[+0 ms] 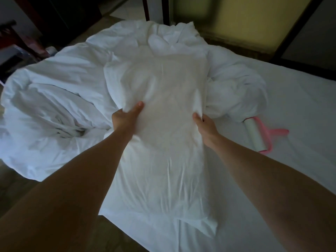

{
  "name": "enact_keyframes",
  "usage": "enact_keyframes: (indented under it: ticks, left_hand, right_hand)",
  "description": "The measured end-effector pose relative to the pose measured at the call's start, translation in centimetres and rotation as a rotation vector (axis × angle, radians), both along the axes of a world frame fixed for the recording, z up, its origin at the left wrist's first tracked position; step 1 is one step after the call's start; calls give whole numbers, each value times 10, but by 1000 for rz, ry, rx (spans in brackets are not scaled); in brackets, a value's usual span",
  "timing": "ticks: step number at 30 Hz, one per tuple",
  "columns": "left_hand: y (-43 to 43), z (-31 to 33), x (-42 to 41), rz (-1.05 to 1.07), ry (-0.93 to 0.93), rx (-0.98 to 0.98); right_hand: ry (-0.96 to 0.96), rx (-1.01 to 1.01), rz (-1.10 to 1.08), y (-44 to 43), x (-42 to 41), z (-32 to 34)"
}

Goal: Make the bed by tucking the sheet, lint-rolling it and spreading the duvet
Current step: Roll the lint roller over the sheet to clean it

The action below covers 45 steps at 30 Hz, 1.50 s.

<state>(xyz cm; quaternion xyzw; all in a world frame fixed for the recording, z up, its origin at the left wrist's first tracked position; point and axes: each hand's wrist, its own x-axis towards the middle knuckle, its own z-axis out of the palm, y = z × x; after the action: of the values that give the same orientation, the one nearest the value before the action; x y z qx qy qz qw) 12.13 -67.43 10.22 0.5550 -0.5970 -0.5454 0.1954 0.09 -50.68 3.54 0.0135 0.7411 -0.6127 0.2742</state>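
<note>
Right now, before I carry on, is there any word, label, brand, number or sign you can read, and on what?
None: no readable text anywhere in this view.
The white duvet, gripped by the left hand and right hand, shows no tag or print.
The lint roller, a white roll on a pink handle, shows no brand.
The sheet is plain.

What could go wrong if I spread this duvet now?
The lint roller lies on the sheet beside the bunched duvet; spreading could bury it. The duvet's left bulk overhangs the bed edge and might slide off. The left grip and right grip pinch only thin folds, which may slip.
</note>
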Motion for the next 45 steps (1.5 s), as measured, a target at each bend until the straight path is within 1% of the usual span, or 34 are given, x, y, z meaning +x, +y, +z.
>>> enact_keyframes:
  ticks: [5,10,15,17,20,24,30,34,39,43,45]
  left_hand:
    - [10,38,-4,23,87,2]
    - [27,70,-9,-1,137,-10]
    - [54,93,-14,-48,189,11]
    - [68,102,-19,-82,197,22]
    - [88,118,-30,-144,208,-23]
    - [123,143,-52,-249,267,-57]
    - [190,167,-92,-410,318,-64]
    - [250,169,-113,-520,294,-22]
    - [338,153,-138,-604,303,63]
    - [421,127,-156,-652,245,129]
    - [465,112,-161,-674,216,120]
  right_hand:
    - [72,-67,-39,8,-2,41]
    - [153,-69,-123,24,-10,83]
    - [143,-105,-170,55,-11,110]
    - [156,-98,-176,72,-11,119]
    - [178,-74,-178,102,-10,136]
    - [202,-98,-266,144,-14,160]
    - [264,-131,-426,223,-21,187]
    - [288,-99,-512,291,-23,197]
    - [283,-49,-616,385,-27,192]
    - [258,0,-666,468,-34,172]
    - [223,29,-689,511,-35,160]
